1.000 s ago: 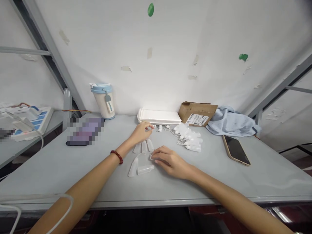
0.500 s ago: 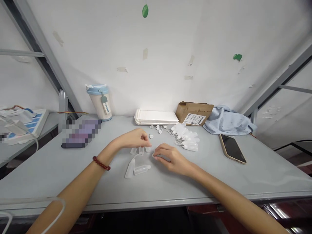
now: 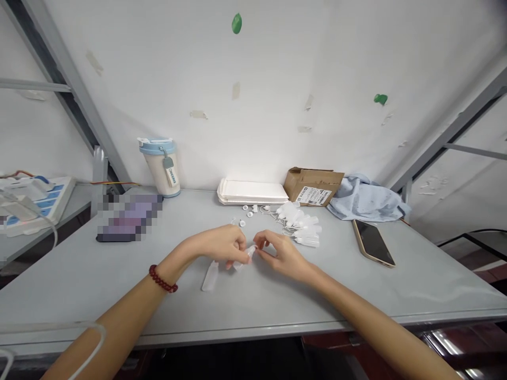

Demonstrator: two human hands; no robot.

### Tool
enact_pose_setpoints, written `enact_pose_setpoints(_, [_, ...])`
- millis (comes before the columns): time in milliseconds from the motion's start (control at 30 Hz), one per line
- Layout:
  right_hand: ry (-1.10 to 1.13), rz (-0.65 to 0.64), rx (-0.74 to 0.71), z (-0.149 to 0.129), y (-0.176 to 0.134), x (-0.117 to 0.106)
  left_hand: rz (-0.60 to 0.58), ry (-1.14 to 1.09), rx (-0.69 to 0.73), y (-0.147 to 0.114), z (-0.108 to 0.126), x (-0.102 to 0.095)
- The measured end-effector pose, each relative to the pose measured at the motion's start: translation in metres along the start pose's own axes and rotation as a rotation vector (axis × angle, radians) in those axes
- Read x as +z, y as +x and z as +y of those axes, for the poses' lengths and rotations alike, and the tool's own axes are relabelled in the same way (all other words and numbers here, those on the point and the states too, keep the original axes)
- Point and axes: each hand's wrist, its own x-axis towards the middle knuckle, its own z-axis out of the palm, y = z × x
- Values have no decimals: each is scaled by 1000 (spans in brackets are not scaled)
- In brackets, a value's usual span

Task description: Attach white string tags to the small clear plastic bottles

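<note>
My left hand [image 3: 229,248] is closed around a small clear plastic bottle [image 3: 240,264], tilted with its neck toward the right. At that neck, the fingertips of my right hand [image 3: 277,255] are pinched on a small white cap [image 3: 256,246], which they mostly cover. A second squeeze bottle [image 3: 210,277] lies on the table just below my left wrist. Loose white caps [image 3: 242,224] are scattered beyond my hands. Farther right is a pile of several capped bottles [image 3: 301,224] with thin strings.
On the grey table [image 3: 309,306] stand a tumbler [image 3: 161,171] and an opened cardboard box [image 3: 312,186]. A stack of white packets [image 3: 253,191] lies against the wall. Phones lie left [image 3: 129,217] and right [image 3: 373,243]; a blue cloth [image 3: 366,198] is at the back right.
My left hand has come nearer and taken up the clear bottle that lay on the table. My right hand has brought the white cap to the bottle's neck.
</note>
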Motion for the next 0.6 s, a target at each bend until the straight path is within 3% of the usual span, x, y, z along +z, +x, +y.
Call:
enact_pose_setpoints(267, [24,165,62,6,3,1,37,-141,11,6,-1,1])
enact_pose_setpoints(600, [55,201,54,3,3,-1,70,-177,37,13,-6,7])
